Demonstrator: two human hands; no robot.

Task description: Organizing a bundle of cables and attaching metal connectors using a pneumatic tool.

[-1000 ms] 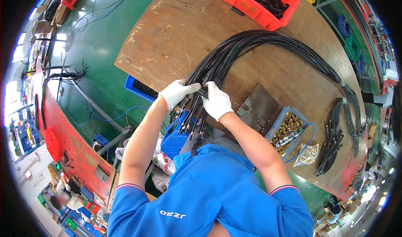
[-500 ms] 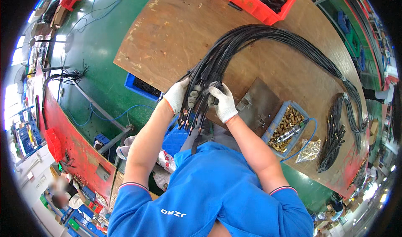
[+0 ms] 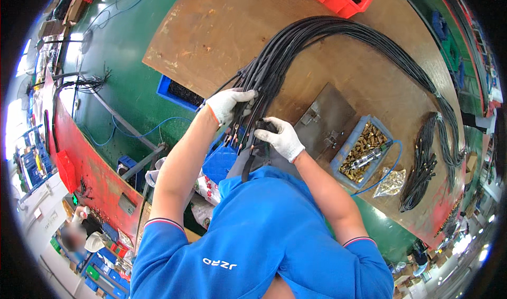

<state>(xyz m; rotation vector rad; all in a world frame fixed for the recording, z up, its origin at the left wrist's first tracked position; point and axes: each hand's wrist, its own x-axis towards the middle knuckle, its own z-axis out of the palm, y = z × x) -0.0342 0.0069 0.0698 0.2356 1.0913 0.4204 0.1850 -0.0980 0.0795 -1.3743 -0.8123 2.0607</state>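
A thick bundle of black cables (image 3: 338,26) arcs across the table, its stripped, copper-coloured ends hanging toward me off the near edge. My left hand (image 3: 228,104), in a white glove, is wrapped round the bundle near these ends; some of its fingers are hidden behind the cables. Just right of the ends, my right hand (image 3: 282,139), also gloved, is closed on a small black piece (image 3: 265,125) whose exact kind is not clear. That hand is close beside the cables.
On the table stand a blue-grey bin (image 3: 363,151) of brass fittings with a metal tool on top, a bag of small parts (image 3: 390,184) and a second cable bundle (image 3: 420,167). A metal plate (image 3: 327,117) lies nearer. A red bin (image 3: 343,3) holds black pieces at the far edge.
My right hand has come down toward the cable ends with the black piece. My left hand still grips the bundle, its thumb now across the front. The view has tilted slightly.
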